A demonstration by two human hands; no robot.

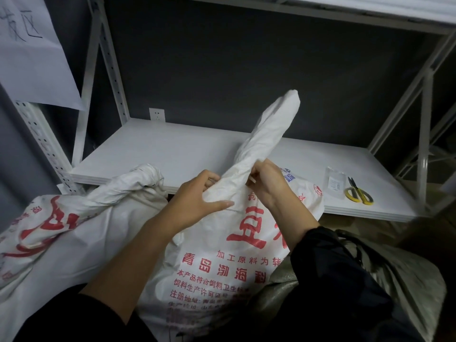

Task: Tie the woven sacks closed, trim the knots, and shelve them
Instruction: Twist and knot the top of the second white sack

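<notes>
Gathering the mouth of the middle woven sack [237,243] into a tight rope is looking like the step in hand. Doing it well is depending on stopping the twist from springing back: the stiff woven plastic is likely wanting to unwind, so the grip low on the twisted neck [269,134] should be firm while the free end is being brought round into a knot, and the knot should be sitting close to the sack's shoulder, leaving no slack. The left hand [199,196] is grasping the base of the neck from the left, its fingers curling behind the cloth and its thumb lying stretched along the sack's shoulder. The right hand [267,183] is clutching the neck from the other side, fingers bent into the folds. A small pale sliver is showing at its fingertips, and whether that is a tie or only a nail I cannot tell. The sack is standing against the front edge of the white shelf board [187,149], its neck pointing up and over the board. A second printed sack [64,225] is lying to the left with its mouth already twisted, a grey-green sack [407,280] is sitting at the right, and yellow-handled scissors [359,193] are lying on the board beside a small clear packet [334,183], well apart from both hands.
</notes>
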